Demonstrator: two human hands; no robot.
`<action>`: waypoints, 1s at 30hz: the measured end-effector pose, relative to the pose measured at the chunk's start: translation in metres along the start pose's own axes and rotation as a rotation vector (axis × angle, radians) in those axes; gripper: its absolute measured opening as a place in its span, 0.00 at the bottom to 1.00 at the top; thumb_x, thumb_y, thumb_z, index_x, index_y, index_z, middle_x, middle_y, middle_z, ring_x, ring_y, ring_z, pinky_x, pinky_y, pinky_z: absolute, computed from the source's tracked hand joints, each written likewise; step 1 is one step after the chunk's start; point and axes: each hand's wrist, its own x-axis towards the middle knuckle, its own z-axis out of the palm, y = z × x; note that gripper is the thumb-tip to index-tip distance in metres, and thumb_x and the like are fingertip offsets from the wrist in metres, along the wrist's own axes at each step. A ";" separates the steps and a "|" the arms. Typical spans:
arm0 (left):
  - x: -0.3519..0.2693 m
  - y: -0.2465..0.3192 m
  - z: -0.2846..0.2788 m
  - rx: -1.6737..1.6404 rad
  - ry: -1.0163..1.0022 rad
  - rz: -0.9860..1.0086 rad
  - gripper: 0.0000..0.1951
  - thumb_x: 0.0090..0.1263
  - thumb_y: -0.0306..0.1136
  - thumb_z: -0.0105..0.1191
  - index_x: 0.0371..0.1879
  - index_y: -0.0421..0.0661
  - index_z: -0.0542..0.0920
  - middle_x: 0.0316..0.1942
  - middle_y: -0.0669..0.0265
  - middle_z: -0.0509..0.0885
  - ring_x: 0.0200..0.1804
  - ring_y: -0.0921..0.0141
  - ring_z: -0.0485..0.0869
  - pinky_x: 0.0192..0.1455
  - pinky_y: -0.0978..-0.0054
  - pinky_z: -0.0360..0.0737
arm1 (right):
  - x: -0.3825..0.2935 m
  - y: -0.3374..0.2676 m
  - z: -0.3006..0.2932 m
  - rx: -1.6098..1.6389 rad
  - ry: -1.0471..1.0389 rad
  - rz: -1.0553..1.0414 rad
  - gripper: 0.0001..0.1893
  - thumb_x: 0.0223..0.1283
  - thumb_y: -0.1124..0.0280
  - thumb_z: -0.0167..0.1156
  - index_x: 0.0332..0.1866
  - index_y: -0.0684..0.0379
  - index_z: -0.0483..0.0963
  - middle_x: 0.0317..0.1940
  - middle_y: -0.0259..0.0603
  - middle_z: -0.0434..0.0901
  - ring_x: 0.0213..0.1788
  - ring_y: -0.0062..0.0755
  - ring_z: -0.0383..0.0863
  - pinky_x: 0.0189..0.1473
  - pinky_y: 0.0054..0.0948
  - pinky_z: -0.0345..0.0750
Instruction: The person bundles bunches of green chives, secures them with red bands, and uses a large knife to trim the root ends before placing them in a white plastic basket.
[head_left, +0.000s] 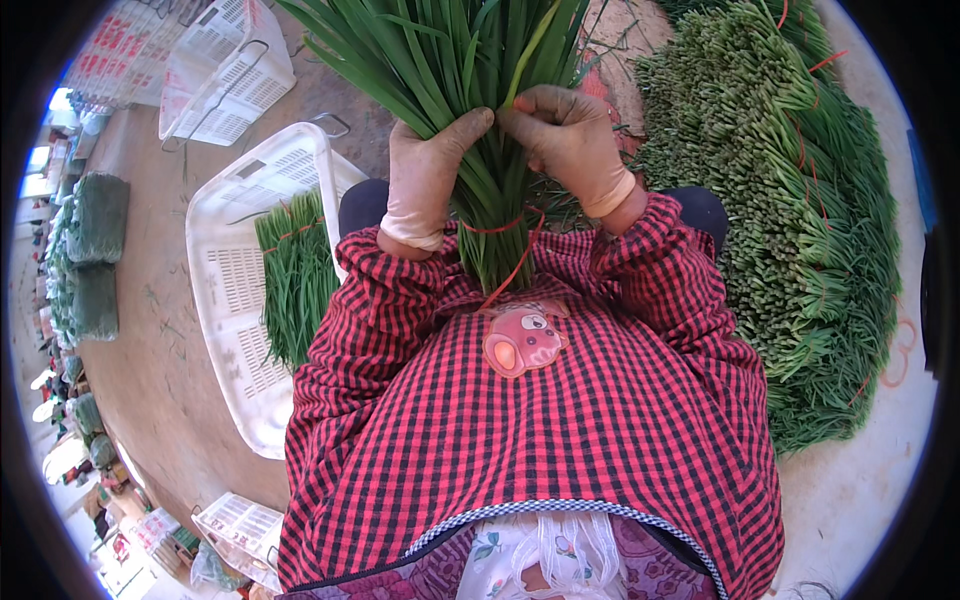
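A bunch of green garlic chives (491, 172) stands before my chest, its leaves fanning away from me and its cut ends pointing at my checked smock. A red tie (491, 227) circles it near the base, one loose end trailing toward the smock. My left hand (431, 169), in a thin soiled glove, grips the bunch from the left with the thumb on top. On the other side, my right hand (570, 146), gloved too, pinches a yellowish leaf (529, 56) between thumb and forefinger. Some of its other fingers are partly hidden.
A large pile of chives (712, 157) with red ties lies at right. At left, a white plastic crate (214, 300) holds tied chives (296, 277). Another white crate (225, 75) stands farther off. Green wrapped bales (97, 217) line the far left floor.
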 end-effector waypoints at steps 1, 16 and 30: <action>0.000 0.000 0.000 -0.001 -0.005 -0.003 0.18 0.63 0.25 0.68 0.52 0.38 0.83 0.46 0.64 0.88 0.44 0.72 0.85 0.51 0.73 0.82 | 0.003 -0.006 0.000 0.034 0.022 -0.012 0.10 0.61 0.70 0.69 0.39 0.67 0.82 0.23 0.31 0.81 0.18 0.16 0.75 0.20 0.19 0.70; 0.008 -0.006 -0.021 -0.139 0.140 0.014 0.18 0.63 0.22 0.66 0.53 0.38 0.82 0.48 0.63 0.87 0.47 0.68 0.86 0.54 0.71 0.82 | 0.011 -0.036 -0.032 -0.311 -0.110 -0.186 0.16 0.63 0.64 0.69 0.52 0.61 0.82 0.22 0.29 0.80 0.22 0.13 0.74 0.25 0.18 0.71; -0.002 0.001 -0.015 -0.120 0.085 -0.007 0.15 0.65 0.24 0.66 0.50 0.37 0.84 0.45 0.64 0.88 0.43 0.72 0.85 0.50 0.73 0.82 | 0.014 -0.002 -0.001 -0.351 -0.253 -0.060 0.10 0.65 0.67 0.67 0.40 0.64 0.82 0.21 0.34 0.81 0.19 0.19 0.78 0.24 0.24 0.74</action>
